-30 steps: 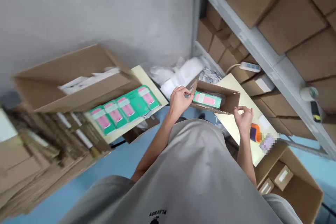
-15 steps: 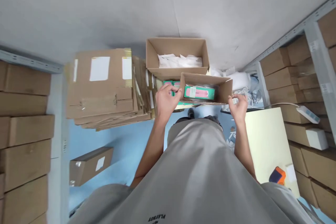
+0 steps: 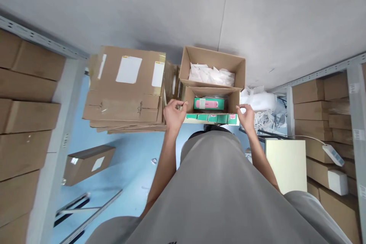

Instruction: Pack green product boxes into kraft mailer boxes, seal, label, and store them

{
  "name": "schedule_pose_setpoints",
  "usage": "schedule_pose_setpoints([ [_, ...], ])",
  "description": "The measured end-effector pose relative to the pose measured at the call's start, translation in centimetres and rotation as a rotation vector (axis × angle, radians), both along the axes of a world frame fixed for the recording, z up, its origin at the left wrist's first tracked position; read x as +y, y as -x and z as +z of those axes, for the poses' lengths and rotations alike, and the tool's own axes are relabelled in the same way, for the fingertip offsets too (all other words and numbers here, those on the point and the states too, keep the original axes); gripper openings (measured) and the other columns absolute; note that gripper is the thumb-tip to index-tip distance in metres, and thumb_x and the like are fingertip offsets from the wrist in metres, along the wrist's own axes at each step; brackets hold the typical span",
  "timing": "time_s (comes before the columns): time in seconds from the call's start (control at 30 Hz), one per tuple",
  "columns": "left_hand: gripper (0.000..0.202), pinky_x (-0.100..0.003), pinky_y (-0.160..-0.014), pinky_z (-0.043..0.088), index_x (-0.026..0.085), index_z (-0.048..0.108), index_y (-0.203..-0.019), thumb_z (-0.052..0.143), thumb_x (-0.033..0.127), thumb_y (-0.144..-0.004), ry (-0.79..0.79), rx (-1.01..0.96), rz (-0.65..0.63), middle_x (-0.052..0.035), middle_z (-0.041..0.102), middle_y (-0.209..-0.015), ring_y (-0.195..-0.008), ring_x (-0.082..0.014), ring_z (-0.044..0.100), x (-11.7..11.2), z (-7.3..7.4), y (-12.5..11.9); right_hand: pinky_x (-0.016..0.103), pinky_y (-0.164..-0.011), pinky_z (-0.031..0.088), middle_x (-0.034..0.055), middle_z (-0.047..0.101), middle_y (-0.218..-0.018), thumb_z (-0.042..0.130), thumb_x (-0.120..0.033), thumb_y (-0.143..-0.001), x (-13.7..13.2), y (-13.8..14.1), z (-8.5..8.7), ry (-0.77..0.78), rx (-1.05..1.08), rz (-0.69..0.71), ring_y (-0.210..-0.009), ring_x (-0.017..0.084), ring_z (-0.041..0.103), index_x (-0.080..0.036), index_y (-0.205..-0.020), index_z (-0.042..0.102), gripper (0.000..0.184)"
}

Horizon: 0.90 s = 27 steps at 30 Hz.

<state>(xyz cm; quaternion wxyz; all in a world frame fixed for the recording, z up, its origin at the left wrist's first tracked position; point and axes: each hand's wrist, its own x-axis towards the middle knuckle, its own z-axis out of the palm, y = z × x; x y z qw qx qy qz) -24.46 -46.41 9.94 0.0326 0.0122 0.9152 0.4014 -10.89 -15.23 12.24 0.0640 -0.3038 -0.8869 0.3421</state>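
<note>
I hold a small open cardboard box (image 3: 234,101) between both hands, in front of my chest. My left hand (image 3: 173,113) grips its left side and my right hand (image 3: 246,117) grips its right side, fingers curled on the edges. Inside lies a green and pink product carton (image 3: 208,103). Just below the box a row of several matching green cartons (image 3: 211,118) lies on a pale table.
A larger open box (image 3: 213,59) with white bags (image 3: 211,75) stands behind. A stack of flattened cardboard (image 3: 126,91) is to the left. Metal shelves with brown boxes (image 3: 25,103) line both sides. A pale table (image 3: 286,164) stands right; a small box (image 3: 85,163) lies on the blue floor.
My body has turned left, away from the right-hand table, carrying the small box along. The box is now level in front of the larger open box and above the row of green cartons.
</note>
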Motion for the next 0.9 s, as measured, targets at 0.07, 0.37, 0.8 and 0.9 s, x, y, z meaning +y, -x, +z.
schedule_pose_setpoints([
  [0.07,0.016,-0.042,-0.095,0.061,0.026,0.068,-0.084,0.071,0.034,-0.097,0.025,-0.006,-0.007,-0.0068,0.078,-0.097,-0.096,-0.0273,0.077,0.1,-0.1,0.4,0.059,-0.134,0.045,0.0109,0.087,-0.104,0.07,-0.036,-0.099,0.2,0.4,0.4,0.013,-0.024,0.017,-0.109,0.033,0.081,-0.026,-0.087,0.07,0.015],
  [0.37,0.072,-0.053,-0.129,0.057,0.024,0.059,-0.166,0.067,0.012,-0.096,0.034,0.111,-0.168,-0.0189,0.051,-0.179,-0.156,-0.0381,0.064,4.7,0.8,4.0,0.047,-0.111,0.058,0.0128,0.087,-0.112,0.064,-0.04,-0.109,3.8,9.7,4.5,-0.147,0.089,0.243,-0.108,0.032,0.081,-0.023,-0.107,0.079,0.023],
  [0.8,0.04,-0.048,-0.13,0.056,0.027,0.077,-0.149,0.057,0.027,-0.115,0.109,-0.003,-0.257,-0.0132,0.069,-0.167,-0.149,-0.0344,0.072,5.7,-0.3,4.7,0.036,-0.118,0.055,0.0128,0.086,-0.136,0.097,-0.033,-0.095,-5.0,32.9,-3.8,-0.168,-0.437,0.993,-0.129,0.025,0.081,-0.014,-0.115,0.076,0.036],
  [0.9,0.039,-0.047,-0.13,0.056,0.026,0.077,-0.149,0.058,0.026,-0.115,0.119,-0.014,-0.258,-0.0137,0.071,-0.165,-0.149,-0.0339,0.072,5.7,-0.4,4.9,0.032,-0.117,0.056,0.0132,0.087,-0.117,0.089,-0.046,-0.102,-7.5,34.6,-6.0,-0.161,-0.431,0.953,-0.121,0.021,0.082,-0.013,-0.094,0.068,0.04],
])
